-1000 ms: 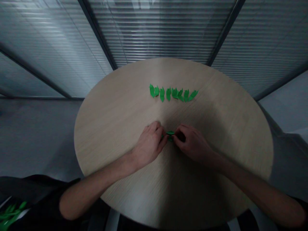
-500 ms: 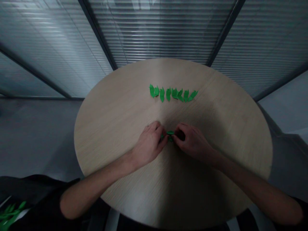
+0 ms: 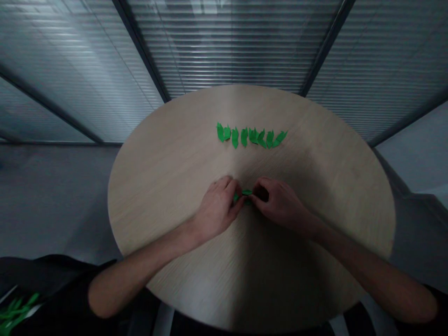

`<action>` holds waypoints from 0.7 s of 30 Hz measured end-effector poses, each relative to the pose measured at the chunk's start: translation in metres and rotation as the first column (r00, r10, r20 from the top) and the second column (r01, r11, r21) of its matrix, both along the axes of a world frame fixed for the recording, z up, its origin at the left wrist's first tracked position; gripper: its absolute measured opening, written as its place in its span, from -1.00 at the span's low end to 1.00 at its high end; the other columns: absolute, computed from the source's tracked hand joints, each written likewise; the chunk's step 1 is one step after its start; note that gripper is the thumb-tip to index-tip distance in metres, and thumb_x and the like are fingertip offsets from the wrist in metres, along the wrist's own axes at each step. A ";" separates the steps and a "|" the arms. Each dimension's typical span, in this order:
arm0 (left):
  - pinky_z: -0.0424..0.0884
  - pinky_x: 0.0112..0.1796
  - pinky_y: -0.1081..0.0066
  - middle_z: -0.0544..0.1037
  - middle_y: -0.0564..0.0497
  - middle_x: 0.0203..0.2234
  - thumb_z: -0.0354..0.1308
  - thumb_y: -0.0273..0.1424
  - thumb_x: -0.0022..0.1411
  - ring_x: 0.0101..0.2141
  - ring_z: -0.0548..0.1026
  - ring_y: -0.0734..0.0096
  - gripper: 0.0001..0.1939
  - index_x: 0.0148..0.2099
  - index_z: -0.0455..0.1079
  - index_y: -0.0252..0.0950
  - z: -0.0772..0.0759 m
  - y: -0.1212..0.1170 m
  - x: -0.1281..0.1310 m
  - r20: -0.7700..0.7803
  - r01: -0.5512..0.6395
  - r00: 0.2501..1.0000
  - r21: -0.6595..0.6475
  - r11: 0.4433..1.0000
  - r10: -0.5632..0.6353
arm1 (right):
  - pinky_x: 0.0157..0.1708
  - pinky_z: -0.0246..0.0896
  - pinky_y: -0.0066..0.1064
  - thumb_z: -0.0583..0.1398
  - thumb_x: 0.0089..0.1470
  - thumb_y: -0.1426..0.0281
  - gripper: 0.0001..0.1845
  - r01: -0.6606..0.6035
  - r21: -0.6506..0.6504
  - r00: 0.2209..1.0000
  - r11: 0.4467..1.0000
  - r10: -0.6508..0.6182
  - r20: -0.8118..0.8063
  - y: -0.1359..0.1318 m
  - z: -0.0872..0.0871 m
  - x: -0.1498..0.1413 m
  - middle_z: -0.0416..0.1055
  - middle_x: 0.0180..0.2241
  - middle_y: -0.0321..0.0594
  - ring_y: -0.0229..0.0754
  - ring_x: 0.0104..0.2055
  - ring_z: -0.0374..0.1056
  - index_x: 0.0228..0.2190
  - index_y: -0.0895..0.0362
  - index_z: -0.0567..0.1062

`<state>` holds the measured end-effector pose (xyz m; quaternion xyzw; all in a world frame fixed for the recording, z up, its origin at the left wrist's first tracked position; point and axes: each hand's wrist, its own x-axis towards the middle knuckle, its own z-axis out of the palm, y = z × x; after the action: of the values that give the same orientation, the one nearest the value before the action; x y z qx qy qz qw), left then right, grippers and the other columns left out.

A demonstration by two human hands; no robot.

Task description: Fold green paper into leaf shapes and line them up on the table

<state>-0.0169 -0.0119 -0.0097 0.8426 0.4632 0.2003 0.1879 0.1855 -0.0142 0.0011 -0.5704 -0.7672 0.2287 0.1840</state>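
Note:
Over the middle of the round table, my left hand (image 3: pixel 219 204) and my right hand (image 3: pixel 276 204) face each other, fingertips nearly meeting. Both pinch a small green paper leaf (image 3: pixel 247 192) between them. Its ends are covered by my fingers, and a bit of green also shows under my left fingers. Farther back lies a row of several green paper leaves (image 3: pixel 244 136), mostly upright, some touching or overlapping, the rightmost slanting.
The pale wooden table (image 3: pixel 157 163) has a rounded edge. Glass partitions with blinds (image 3: pixel 231 51) stand behind it. At the lower left, more green leaf-like pieces (image 3: pixel 17 310) lie beside my arm, below table height.
Both hands stay in almost the same place around the leaf, with only slight finger movement. Less green shows below the leaf. The row behind is unchanged apart from a tiny view shift.

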 end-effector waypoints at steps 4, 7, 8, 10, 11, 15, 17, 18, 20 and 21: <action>0.36 -0.28 0.24 0.44 -0.05 -0.30 0.15 -0.39 0.41 -0.31 0.40 0.24 -0.91 -0.20 0.34 -0.27 0.000 0.000 0.000 0.017 0.007 1.000 -0.011 1.000 -0.006 | -0.35 0.14 -0.34 0.35 0.15 0.31 -0.83 0.035 -0.060 0.999 0.998 -0.035 -0.001 0.003 0.002 0.006 0.55 -0.35 -0.22 -0.15 -0.35 0.41 -0.32 0.11 0.48; 0.36 -0.28 0.24 0.44 -0.05 -0.31 0.16 -0.39 0.40 -0.31 0.40 0.24 -0.92 -0.20 0.34 -0.27 0.001 0.000 0.000 0.015 0.000 1.000 -0.015 1.000 0.000 | -0.35 0.14 -0.34 0.35 0.15 0.28 -0.81 0.033 -0.090 0.999 0.995 -0.033 0.000 0.006 0.002 0.010 0.54 -0.36 -0.22 -0.15 -0.36 0.41 -0.32 0.11 0.49; 0.36 -0.27 0.24 0.44 -0.05 -0.31 0.17 -0.39 0.40 -0.31 0.40 0.24 -0.92 -0.20 0.35 -0.27 0.001 0.000 0.000 0.014 -0.001 1.000 -0.015 1.000 0.001 | -0.36 0.14 -0.34 0.35 0.14 0.29 -0.82 0.026 -0.097 1.000 0.995 -0.026 -0.002 0.007 0.003 0.011 0.54 -0.37 -0.23 -0.15 -0.36 0.41 -0.32 0.11 0.49; 0.35 -0.27 0.23 0.44 -0.05 -0.30 0.17 -0.40 0.40 -0.31 0.40 0.24 -0.92 -0.19 0.35 -0.27 0.001 0.000 -0.001 0.010 0.000 1.000 -0.018 1.000 0.000 | -0.37 0.14 -0.35 0.34 0.13 0.32 -0.85 0.005 -0.116 1.000 0.993 -0.007 -0.019 0.009 0.004 0.014 0.53 -0.39 -0.25 -0.16 -0.38 0.40 -0.32 0.11 0.49; 0.35 -0.27 0.23 0.45 -0.05 -0.30 0.17 -0.39 0.40 -0.31 0.40 0.24 -0.92 -0.19 0.35 -0.27 0.001 0.000 -0.001 0.010 -0.001 1.000 -0.018 1.000 0.001 | -0.37 0.14 -0.35 0.34 0.12 0.35 -0.86 -0.008 -0.127 0.999 0.992 0.003 -0.035 0.009 0.004 0.014 0.52 -0.40 -0.26 -0.17 -0.39 0.39 -0.32 0.11 0.49; 0.35 -0.27 0.24 0.45 -0.04 -0.31 0.16 -0.38 0.40 -0.31 0.40 0.24 -0.91 -0.19 0.35 -0.27 0.001 0.000 -0.001 0.012 0.001 1.000 -0.017 1.000 -0.001 | -0.39 0.13 -0.36 0.32 0.14 0.33 -0.87 -0.029 -0.148 0.996 0.989 0.016 -0.084 0.009 0.005 0.014 0.52 -0.42 -0.28 -0.20 -0.41 0.37 -0.31 0.12 0.51; 0.35 -0.26 0.23 0.44 -0.04 -0.31 0.17 -0.39 0.40 -0.30 0.40 0.23 -0.92 -0.19 0.35 -0.28 0.002 0.000 -0.001 0.005 0.000 1.000 -0.023 1.000 0.000 | -0.39 0.12 -0.36 0.33 0.15 0.28 -0.83 -0.006 -0.132 0.999 0.991 -0.001 -0.053 0.009 0.004 0.013 0.52 -0.41 -0.26 -0.19 -0.41 0.37 -0.31 0.12 0.52; 0.35 -0.26 0.23 0.44 -0.04 -0.30 0.17 -0.40 0.40 -0.30 0.39 0.23 -0.92 -0.19 0.35 -0.28 0.002 0.000 -0.001 0.004 -0.003 1.000 -0.027 1.000 0.003 | -0.39 0.11 -0.35 0.33 0.15 0.26 -0.82 0.006 -0.120 1.000 0.993 -0.009 -0.030 0.008 0.003 0.012 0.52 -0.40 -0.26 -0.19 -0.40 0.37 -0.31 0.12 0.53; 0.34 -0.27 0.23 0.44 -0.04 -0.30 0.18 -0.40 0.39 -0.30 0.39 0.24 -0.92 -0.19 0.34 -0.27 0.001 0.001 -0.002 0.016 -0.005 1.000 -0.042 0.999 0.006 | -0.39 0.10 -0.35 0.34 0.16 0.26 -0.82 0.012 -0.106 1.000 0.994 -0.011 0.002 0.007 0.001 0.010 0.53 -0.39 -0.25 -0.19 -0.40 0.36 -0.31 0.12 0.53; 0.33 -0.28 0.24 0.44 -0.03 -0.30 0.19 -0.41 0.39 -0.30 0.39 0.25 -0.91 -0.19 0.34 -0.27 0.001 0.002 -0.003 0.032 -0.006 0.999 -0.054 0.999 0.007 | -0.39 0.10 -0.35 0.34 0.16 0.26 -0.82 0.011 -0.104 1.000 0.995 -0.010 0.006 0.007 0.000 0.010 0.53 -0.39 -0.25 -0.19 -0.40 0.36 -0.31 0.11 0.53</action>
<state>-0.0195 -0.0100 -0.0086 0.8324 0.4681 0.2018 0.2175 0.1954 -0.0072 0.0016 -0.5837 -0.7517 0.2659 0.1533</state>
